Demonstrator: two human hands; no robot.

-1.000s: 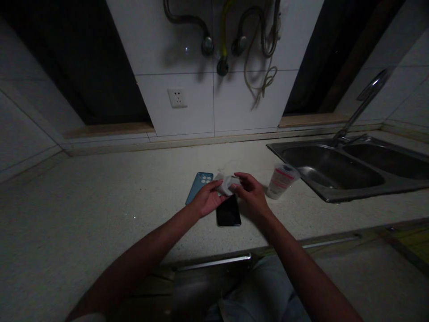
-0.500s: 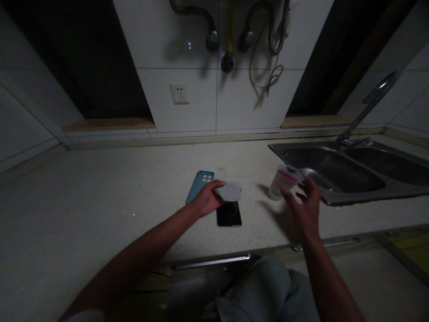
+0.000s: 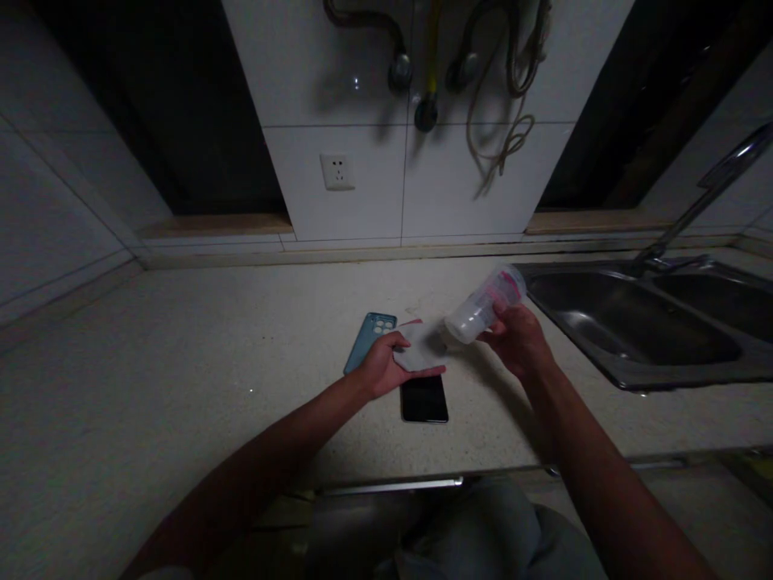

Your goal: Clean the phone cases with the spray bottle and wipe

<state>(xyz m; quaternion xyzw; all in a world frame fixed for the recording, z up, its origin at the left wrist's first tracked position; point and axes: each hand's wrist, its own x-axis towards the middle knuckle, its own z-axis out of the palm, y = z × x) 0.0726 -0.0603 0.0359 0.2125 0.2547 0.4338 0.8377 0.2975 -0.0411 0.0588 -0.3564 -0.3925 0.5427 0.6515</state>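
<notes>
Over the speckled stone table [image 3: 181, 387], the left hand [image 3: 382, 368] pinches a soft white folded wipe [image 3: 419, 348] above a glossy black rectangular phone [image 3: 424, 399], while the right hand [image 3: 516, 340] clenches a tilted translucent plastic cup [image 3: 480, 308].

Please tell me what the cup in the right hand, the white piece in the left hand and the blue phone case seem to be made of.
The cup looks like thin plastic: its cloudy wall lets light through, with a pink printed band. The white piece looks like a soft matte wipe, paper or nonwoven, as it bends in the hand. The blue phone case seems moulded plastic or silicone with a low sheen; the dim light leaves this open.
</notes>
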